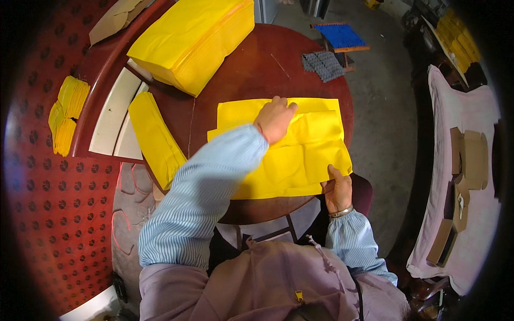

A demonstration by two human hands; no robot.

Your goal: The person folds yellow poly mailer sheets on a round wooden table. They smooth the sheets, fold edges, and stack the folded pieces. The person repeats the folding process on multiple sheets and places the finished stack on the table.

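Note:
A yellow sheet (267, 166), paper-like or cloth-like, is spread with folds and creases on a round dark-red table (257, 69). It lies in overlapping layers. My left hand (276, 119) reaches across it, fingers curled closed on a layer near its far edge. At the near right corner, my right hand (338, 190) pinches the sheet with the thumb on top; its other fingers are partly hidden underneath. Left of the sheet lies a narrow folded yellow stack (156, 140). A big thick stack of yellow sheets (198, 40) stands at the far left of the table.
Yellow folded bundles (68, 115) rest on the red patterned surface at left. Beyond the table is a stool with a blue top (342, 36) and a grey textured mat (323, 65). Opened cardboard boxes (471, 160) lie on a pink-covered bench (428, 214) at right.

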